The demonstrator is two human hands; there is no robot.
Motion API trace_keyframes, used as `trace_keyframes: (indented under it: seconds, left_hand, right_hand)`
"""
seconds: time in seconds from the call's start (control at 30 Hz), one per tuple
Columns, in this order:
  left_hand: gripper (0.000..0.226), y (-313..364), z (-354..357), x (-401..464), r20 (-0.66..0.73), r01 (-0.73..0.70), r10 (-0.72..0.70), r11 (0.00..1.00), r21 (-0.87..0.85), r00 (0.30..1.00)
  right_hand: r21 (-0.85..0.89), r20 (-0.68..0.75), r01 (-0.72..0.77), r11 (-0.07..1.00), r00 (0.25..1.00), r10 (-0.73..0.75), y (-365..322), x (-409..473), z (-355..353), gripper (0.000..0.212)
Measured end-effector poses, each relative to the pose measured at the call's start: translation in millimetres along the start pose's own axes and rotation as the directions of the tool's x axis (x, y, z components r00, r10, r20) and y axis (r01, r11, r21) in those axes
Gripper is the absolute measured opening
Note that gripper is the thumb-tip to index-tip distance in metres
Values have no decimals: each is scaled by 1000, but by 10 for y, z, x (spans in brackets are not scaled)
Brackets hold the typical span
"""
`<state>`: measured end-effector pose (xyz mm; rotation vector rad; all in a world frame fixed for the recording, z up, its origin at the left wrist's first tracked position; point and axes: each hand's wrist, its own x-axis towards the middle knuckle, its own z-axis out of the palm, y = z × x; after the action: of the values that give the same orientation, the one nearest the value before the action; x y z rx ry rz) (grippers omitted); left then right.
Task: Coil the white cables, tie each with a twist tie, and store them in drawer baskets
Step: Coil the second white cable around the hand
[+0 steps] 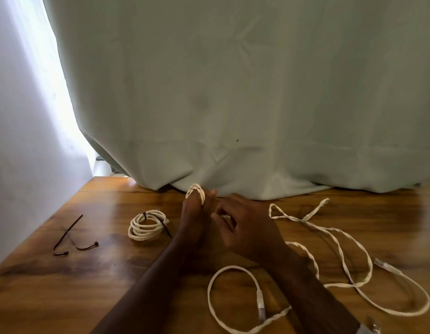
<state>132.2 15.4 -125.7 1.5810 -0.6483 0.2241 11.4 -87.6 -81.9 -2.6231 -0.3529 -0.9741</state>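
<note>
1. We see the left hand [193, 213] near the middle of the wooden table [113, 273]; its fingers stand straight, and some turns of the loose white cable [339, 247] are wound around them at 12 o'clock.
2. The right hand [245, 232] is just beside it at 3 o'clock; its fingers are curled and seem to pinch the cable, but we cannot tell it surely.
3. The rest of this cable sprawls on the table from 3 to 5 o'clock.
4. A coiled cable [146, 225], already tied, rests at 9 o'clock; two dark twist ties [72, 237] lie further at 9 o'clock.
5. A pale green curtain [233, 92] hangs behind at 12 o'clock.
</note>
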Motion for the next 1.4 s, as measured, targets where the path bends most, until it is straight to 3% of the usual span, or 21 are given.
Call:
trace_keyframes:
  seconds: [0.07, 0.13, 0.23, 0.33, 0.43, 0.53, 0.63, 0.73, 0.93, 1.17, 1.3, 1.4]
  left_hand:
    - [46, -21, 5, 41, -91, 80, -84, 996, -45, 992]
    - [44, -76, -7, 99, -161, 144, -137, 989, 37, 977]
    - [47, -138, -48, 158, -191, 207, -190, 975, 75, 963]
    - [42, -135, -75, 180, -143, 229, -222, 973, 34, 965]
    - [43, -88, -62, 181, -71, 259, -259, 966, -13, 963]
    - [48, -23, -26, 147, 52, 292, -289, 954, -71, 956]
    - [55, 43, -6, 123, 169, 353, -332, 928, -117, 928]
    - [64, 97, -13, 113, 243, 439, -411, 896, -72, 879]
    - [69, 129, -49, 58, 484, 580, -502, 814, -14, 717]
    - [68, 158, -8, 26, 647, 626, -479, 780, 4, 593]
    - [70, 209, 6, -21, 687, 650, -470, 760, -6, 554]
    - [76, 226, -4, -45, 800, 714, -374, 694, -94, 469]
  right_hand:
    - [36, 99, -4, 999, 995, 1, -109, -15, 57, 20]
    - [-7, 210, -59, 998, 976, 60, -138, -30, 163, 23]
    - [-104, 203, -234, 967, 946, 251, -22, -33, 230, 25]
    - [-192, 103, -389, 901, 905, 412, 152, -37, 175, 24]
    - [-118, 69, -490, 863, 863, 500, 225, -45, 129, 34]
    - [-116, 67, -543, 832, 831, 552, 314, -80, 182, 31]
    - [-217, 47, -546, 809, 822, 567, 398, -107, 215, 21]
    - [-195, -77, -551, 812, 834, 547, 399, -100, 154, 25]
    - [-200, -300, -468, 860, 865, 401, 387, -43, 142, 20]
    - [24, -365, -359, 933, 866, 343, 398, -66, 115, 16]
    - [-92, -368, -361, 928, 878, 305, 379, -64, 20, 23]
    - [-227, -284, -425, 876, 890, 357, 444, -79, -39, 27]
